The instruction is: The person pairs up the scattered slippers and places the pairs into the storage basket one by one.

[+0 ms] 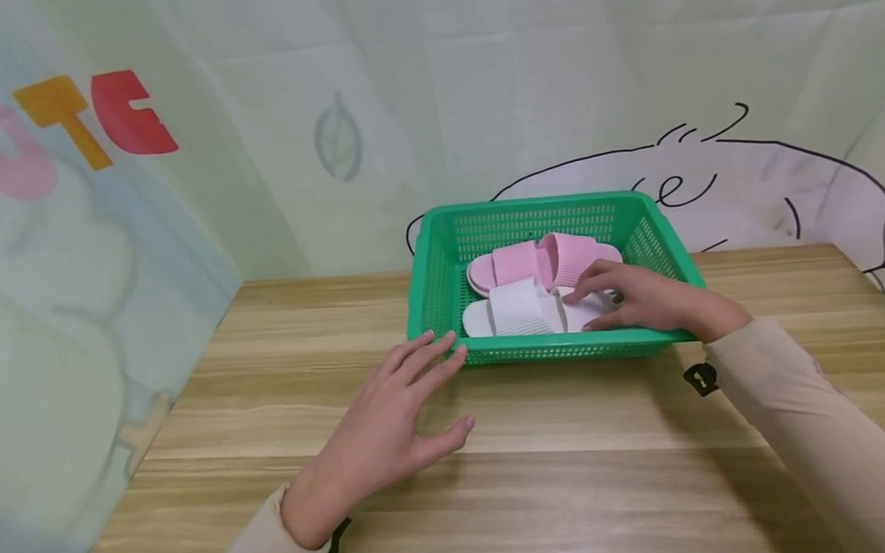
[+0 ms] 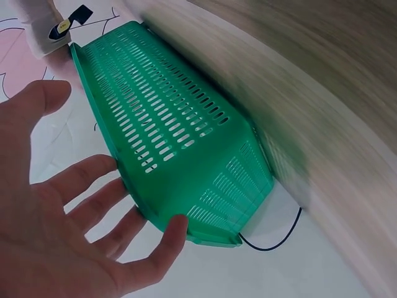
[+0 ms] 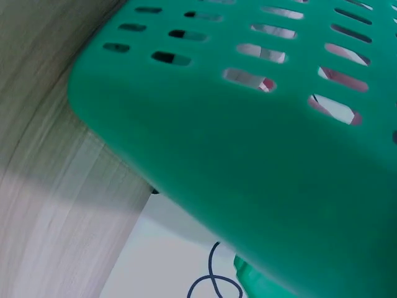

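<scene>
Two pink slippers lie at the far side of a green plastic basket, and a pair of white slippers lies at its near side. My right hand reaches over the near right rim, its bent fingers and thumb spread at the right-hand white slipper. The basket wall hides this hand in the right wrist view. My left hand is spread at the near left corner, thumb held apart. In the left wrist view, its fingertips are right at the basket's rim.
The basket stands on a wood-grain table, near its back edge. Behind hangs a pale printed curtain with a line drawing and colored letters. A black strap piece shows by the right sleeve.
</scene>
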Demonstrator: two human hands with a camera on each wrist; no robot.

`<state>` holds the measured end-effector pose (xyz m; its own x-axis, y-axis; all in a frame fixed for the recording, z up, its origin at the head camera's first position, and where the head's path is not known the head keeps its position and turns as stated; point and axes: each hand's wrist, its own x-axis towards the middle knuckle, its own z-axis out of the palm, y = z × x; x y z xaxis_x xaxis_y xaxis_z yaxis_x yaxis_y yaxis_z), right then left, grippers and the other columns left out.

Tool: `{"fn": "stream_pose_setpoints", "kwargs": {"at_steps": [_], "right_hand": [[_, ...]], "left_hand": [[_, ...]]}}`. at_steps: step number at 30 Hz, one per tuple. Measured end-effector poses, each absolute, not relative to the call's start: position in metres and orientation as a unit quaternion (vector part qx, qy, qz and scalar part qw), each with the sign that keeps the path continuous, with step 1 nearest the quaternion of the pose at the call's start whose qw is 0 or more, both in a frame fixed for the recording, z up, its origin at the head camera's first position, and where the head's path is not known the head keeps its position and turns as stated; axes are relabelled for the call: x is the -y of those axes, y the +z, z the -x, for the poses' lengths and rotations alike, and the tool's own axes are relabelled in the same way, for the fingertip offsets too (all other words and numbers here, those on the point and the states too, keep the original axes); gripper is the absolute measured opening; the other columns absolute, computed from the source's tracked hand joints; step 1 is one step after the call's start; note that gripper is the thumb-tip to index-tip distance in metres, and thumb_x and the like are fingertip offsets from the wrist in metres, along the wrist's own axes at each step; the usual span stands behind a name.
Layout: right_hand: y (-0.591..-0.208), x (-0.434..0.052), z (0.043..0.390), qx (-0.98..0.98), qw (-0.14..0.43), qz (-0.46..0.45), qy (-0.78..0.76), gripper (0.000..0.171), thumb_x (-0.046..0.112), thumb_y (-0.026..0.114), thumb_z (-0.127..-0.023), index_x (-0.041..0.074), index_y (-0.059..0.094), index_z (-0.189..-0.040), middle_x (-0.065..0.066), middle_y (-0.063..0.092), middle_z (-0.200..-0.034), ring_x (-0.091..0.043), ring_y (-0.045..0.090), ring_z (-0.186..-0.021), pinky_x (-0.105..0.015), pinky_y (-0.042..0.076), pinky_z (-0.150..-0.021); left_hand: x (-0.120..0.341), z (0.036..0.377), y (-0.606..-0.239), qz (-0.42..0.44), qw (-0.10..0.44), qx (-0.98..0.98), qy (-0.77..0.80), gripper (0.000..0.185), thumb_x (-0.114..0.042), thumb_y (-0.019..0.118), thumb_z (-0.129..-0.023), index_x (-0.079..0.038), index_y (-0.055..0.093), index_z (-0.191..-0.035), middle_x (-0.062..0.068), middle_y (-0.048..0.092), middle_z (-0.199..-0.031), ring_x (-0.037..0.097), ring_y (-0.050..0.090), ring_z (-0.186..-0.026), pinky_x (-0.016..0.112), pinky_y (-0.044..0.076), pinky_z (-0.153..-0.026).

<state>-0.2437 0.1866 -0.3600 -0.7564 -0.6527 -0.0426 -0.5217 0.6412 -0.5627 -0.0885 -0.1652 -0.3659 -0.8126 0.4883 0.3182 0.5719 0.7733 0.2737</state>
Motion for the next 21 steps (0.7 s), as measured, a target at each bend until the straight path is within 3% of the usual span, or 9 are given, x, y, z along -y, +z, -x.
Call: {"fn": "stream_pose_setpoints", "kwargs": {"at_steps": [9, 16, 21], "right_hand": [[-0.3607, -0.1858, 0.2429, -0.905, 0.124, 0.324, -0.245, 0.041, 0.019, 0.082, -0.094, 0.009, 0.075, -0.133, -0.011, 0.064, -0.131, -0.034, 0.058, -0.12, -0.057, 0.055, -0.103], [-0.3554, -0.1886, 0.2399, -0.911, 0.121, 0.321, -0.228, 0.044, 0.021, 0.081, -0.094, 0.009, 0.072, -0.136, -0.015, 0.064, -0.142, -0.041, 0.056, -0.133, -0.062, 0.05, -0.109], [-0.3528, -0.191, 0.2384, -0.911, 0.086, 0.335, -0.226, 0.041, 0.022, 0.075, -0.1, 0.01, 0.071, -0.139, -0.013, 0.067, -0.143, -0.039, 0.057, -0.137, -0.06, 0.048, -0.112]], "left_hand": [[0.1633, 0.0895, -0.3665, 0.287, 0.123, 0.933, -0.178, 0.07, -0.043, 0.081, -0.09, -0.008, 0.062, -0.148, 0.008, 0.053, -0.158, 0.033, 0.043, -0.149, 0.062, 0.04, -0.118], [0.1619, 0.0926, -0.3674, 0.291, 0.12, 0.93, -0.191, 0.068, -0.041, 0.081, -0.091, -0.008, 0.063, -0.147, 0.008, 0.054, -0.156, 0.032, 0.044, -0.147, 0.058, 0.039, -0.12], [0.1626, 0.0941, -0.3686, 0.29, 0.12, 0.928, -0.2, 0.068, -0.041, 0.081, -0.09, -0.007, 0.064, -0.147, 0.009, 0.054, -0.156, 0.033, 0.044, -0.146, 0.057, 0.037, -0.121]]}}
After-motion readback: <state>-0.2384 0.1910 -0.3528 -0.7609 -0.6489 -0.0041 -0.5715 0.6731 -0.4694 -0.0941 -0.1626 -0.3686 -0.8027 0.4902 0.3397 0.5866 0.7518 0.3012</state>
